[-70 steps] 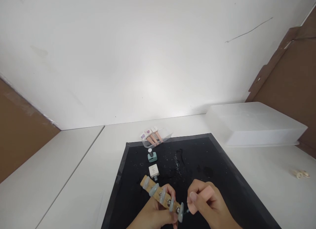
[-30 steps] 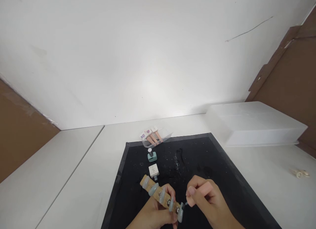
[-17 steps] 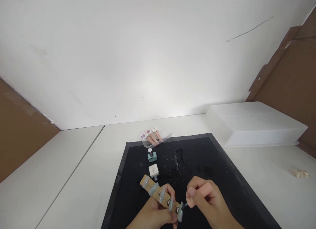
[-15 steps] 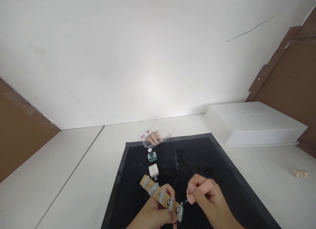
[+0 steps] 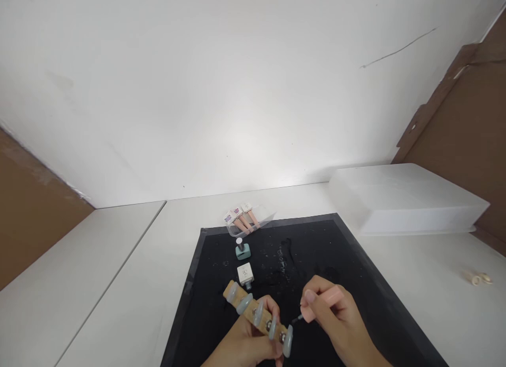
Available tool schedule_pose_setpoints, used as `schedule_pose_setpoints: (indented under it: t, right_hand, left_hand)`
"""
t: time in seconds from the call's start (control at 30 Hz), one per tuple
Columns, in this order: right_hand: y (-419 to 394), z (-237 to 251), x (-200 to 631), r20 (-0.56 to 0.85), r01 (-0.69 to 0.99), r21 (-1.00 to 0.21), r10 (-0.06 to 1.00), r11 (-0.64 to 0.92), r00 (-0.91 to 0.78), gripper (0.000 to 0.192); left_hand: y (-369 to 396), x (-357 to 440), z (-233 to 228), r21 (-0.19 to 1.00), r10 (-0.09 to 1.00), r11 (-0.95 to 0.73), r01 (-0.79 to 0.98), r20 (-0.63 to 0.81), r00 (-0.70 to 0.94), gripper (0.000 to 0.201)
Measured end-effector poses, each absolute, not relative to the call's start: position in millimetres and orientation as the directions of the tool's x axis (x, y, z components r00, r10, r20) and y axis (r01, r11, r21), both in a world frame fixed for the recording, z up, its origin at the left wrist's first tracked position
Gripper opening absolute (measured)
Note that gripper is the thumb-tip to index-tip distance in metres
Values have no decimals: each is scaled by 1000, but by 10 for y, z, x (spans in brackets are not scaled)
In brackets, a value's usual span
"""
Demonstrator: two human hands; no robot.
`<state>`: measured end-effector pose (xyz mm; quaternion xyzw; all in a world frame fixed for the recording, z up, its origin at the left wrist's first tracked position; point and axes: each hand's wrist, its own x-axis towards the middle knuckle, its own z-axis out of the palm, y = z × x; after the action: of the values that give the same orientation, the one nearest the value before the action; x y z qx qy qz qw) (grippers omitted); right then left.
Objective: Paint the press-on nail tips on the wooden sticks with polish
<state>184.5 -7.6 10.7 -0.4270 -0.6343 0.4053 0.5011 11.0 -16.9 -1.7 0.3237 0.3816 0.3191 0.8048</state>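
Observation:
In my left hand (image 5: pixel 253 341) is a wooden nail-tip display strip (image 5: pixel 264 321), held tilted down to the right. Several grey-blue false nails stand along it, some beside round metal studs. The false nail at the strip's right end (image 5: pixel 288 341) is closest to my right hand (image 5: pixel 334 317). That hand pinches a nail polish brush (image 5: pixel 324 302) by its pink cap, and the dark bristles point at this nail with a small gap between them. Just beyond the strip lies a white square polish bottle (image 5: pixel 245 273) without a cap, its neck toward me.
Farther back on the black mat (image 5: pixel 308 245) sits a teal block with a metal post (image 5: pixel 242 250). A clear tray (image 5: pixel 264 215) behind it holds pink-capped polish bottles (image 5: pixel 242 219). To the right are a white plastic bin (image 5: pixel 411 203) and small beige pieces (image 5: pixel 477 278).
My right hand has drawn the brush slightly up and away, so its tip has come off the end nail. The left hand and strip have hardly moved.

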Motion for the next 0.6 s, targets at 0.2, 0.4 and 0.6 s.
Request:
schedule_pose_setpoints:
  t: [0.2,0.4,0.6]
  right_hand:
    - [-79,100,1838,319,138,-925,921,354,-224,45]
    - [-71,92,1834,323,135,-931,938,338,-123,45]
    - [-81,96,1844,342,146,-913,909,381,-238,46]
  left_hand:
    - [-130,107,-49,766,753,589,-259,-403,520,35]
    - [-148,114,5,757,760,592,-276,-411,504,33]
    - [-152,112,8,765,765,586,-269,-411,496,33]
